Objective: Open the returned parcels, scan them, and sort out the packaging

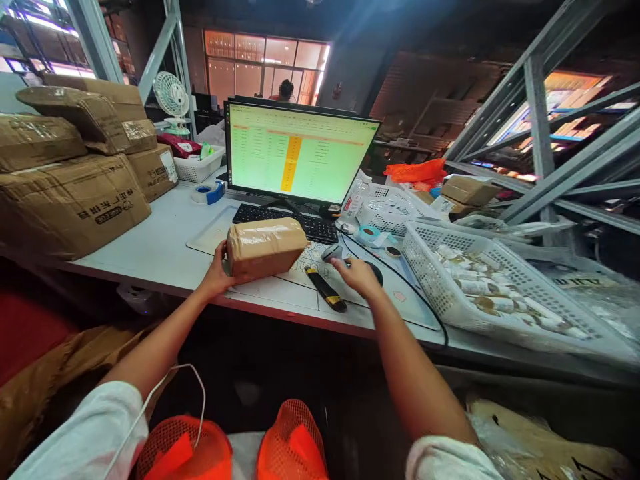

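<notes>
At the table (165, 253), left hand (217, 270) grips parcel (265, 247); right hand (357, 273) closes around scanner (333, 252). Scan step; next, aim at label.

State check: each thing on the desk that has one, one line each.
Parcel: taped shut, tilted, held by left hand.
Right hand: on scanner.
Monitor: on, spreadsheet showing.
Knife: lying flat, untouched.
Basket: filled with small items.
</notes>
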Available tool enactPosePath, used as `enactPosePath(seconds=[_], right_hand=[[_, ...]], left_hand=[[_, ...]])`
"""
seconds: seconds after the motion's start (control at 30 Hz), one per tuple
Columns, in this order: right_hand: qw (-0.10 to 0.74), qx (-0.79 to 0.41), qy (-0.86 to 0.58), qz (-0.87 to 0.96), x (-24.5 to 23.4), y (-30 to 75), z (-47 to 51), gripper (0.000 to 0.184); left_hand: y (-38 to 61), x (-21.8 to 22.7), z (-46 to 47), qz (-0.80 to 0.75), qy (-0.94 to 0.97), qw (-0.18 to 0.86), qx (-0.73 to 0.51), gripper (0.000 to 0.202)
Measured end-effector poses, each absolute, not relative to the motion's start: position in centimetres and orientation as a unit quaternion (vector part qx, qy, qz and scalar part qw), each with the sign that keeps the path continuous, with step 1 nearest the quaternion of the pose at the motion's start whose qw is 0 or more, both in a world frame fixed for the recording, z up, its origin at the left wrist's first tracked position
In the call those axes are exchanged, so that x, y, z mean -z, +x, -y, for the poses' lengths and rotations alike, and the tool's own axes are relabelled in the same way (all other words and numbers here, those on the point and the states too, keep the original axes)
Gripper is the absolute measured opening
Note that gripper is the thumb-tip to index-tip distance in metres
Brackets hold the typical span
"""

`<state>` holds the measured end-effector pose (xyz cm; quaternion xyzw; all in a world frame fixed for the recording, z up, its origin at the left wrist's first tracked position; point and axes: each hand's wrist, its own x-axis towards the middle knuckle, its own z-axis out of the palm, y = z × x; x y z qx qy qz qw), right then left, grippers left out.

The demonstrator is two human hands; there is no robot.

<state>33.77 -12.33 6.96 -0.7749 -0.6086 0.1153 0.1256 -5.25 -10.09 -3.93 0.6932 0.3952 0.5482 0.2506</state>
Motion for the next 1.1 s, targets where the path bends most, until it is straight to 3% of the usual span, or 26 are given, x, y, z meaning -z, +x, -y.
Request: enactPosePath(seconds=[0.1,0.17,0.33,0.5,0.63,0.73,0.87,0.97,1.1], right_hand=[[0.211,-0.257,-0.693,0.639,-11.5,36.2,14.8,0.06],[0.244,-0.344,-0.65,0.632,-14.8,37.2,16.6,0.066],[0.186,-0.464,-0.587,0.636,-21.4,35.9,18.0,0.071],[0.104,-0.437,-0.592,0.669,-23.0,32.4,14.3,0.07],[0.113,-0.416,-0.596,0.678,-21.9,31.5,11.0,0.068],[0.124,-0.387,-0.605,0.685,-20.4,32.3,9.6,0.067],[0.134,-0.267,-0.665,0.685,-16.6,34.0,8.5,0.06],[0.083,-0.144,-0.747,0.644,-12.1,35.1,8.2,0.048],[0.051,-0.076,-0.805,0.587,-6.1,35.6,8.7,0.043]], left_hand=[[-5.5,4.3,11.7,-0.29,0.813,0.012,-0.504,0.104],[-5.6,4.5,12.6,-0.227,0.849,-0.08,-0.471,0.095],[-5.5,4.6,13.4,-0.23,0.848,-0.103,-0.466,0.098],[-5.4,5.0,13.2,-0.241,0.839,-0.099,-0.477,0.089],[-5.6,5.4,12.9,-0.277,0.848,-0.04,-0.45,0.069],[-5.9,5.2,12.6,-0.288,0.846,0.016,-0.449,0.065],[-6.9,4.0,11.6,-0.33,0.794,0.086,-0.503,0.091],[-8.1,3.0,10.3,-0.443,0.711,0.213,-0.503,0.11],[-9.6,2.7,8.6,-0.476,0.629,0.368,-0.492,0.103]])
